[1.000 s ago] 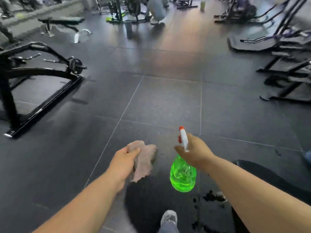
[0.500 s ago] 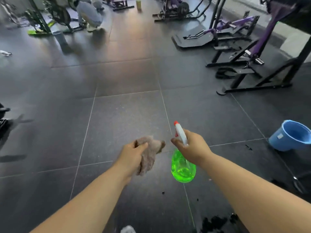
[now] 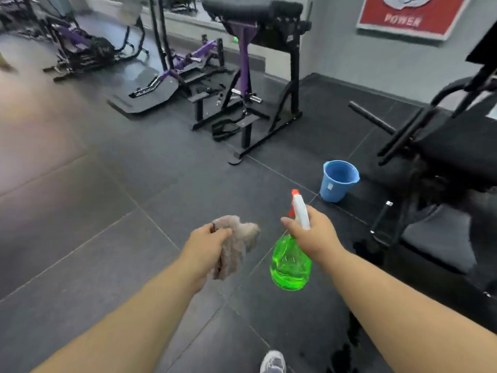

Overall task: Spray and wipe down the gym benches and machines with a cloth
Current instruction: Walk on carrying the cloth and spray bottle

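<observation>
My left hand grips a crumpled beige cloth that hangs from the fist over the dark floor. My right hand holds a green spray bottle by its white and red trigger head, nozzle pointing up and away. A black machine with a padded seat stands at the right, about an arm's length past the bottle. A tall black and purple machine with a padded top stands ahead at centre.
A blue bucket sits on the floor just left of the right-hand machine. More purple and black machines line the far left. A red poster hangs on the grey wall. Dark wet patches mark the floor near my shoe.
My view has swung to the right: the open floor gave way to the machines by the wall, and the blue bucket now sits nearer the centre. Both hands keep their hold.
</observation>
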The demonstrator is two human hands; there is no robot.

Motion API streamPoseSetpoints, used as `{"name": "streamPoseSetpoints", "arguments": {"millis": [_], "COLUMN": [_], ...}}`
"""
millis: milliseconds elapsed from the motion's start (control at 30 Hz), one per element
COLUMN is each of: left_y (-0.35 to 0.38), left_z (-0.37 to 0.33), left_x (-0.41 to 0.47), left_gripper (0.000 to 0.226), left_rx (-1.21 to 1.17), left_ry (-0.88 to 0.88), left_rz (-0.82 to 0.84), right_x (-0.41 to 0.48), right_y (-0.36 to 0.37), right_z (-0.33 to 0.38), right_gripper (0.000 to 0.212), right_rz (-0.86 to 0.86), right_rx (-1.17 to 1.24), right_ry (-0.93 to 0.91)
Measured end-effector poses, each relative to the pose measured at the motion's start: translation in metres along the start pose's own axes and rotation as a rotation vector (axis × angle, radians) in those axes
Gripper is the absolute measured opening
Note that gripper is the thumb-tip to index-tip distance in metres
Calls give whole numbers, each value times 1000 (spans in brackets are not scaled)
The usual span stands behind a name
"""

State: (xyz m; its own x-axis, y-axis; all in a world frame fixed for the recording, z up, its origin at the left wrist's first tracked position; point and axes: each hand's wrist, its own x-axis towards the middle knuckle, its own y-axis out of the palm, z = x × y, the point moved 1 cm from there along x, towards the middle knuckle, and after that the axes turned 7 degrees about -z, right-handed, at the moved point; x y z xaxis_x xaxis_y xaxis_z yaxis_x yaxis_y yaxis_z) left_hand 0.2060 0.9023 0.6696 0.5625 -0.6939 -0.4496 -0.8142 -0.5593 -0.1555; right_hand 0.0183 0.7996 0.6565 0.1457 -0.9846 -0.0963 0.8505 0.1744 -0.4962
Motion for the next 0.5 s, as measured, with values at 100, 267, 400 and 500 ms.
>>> {"name": "streamPoseSetpoints", "arguments": {"millis": [100,267,400,500], "left_y": [56,134,177,207], "left_z": [-28,-72,-120,-143], "left_x": [58,153,236,288], "left_gripper": [15,21,27,26], "left_rx": [78,132,124,136], "left_ry": [17,19,2,-41], "left_rz": [106,201,229,224], "right_x": [61,180,272,329], "right_y": [-19,-39,-56,-65], "right_z": [-19,-50,-58,-58], "right_gripper": [18,34,39,33], "right_rz": [-159,-230,-246,-192], "right_rx": [209,247,189,113], "right_ry": [192,298,343,342]}}
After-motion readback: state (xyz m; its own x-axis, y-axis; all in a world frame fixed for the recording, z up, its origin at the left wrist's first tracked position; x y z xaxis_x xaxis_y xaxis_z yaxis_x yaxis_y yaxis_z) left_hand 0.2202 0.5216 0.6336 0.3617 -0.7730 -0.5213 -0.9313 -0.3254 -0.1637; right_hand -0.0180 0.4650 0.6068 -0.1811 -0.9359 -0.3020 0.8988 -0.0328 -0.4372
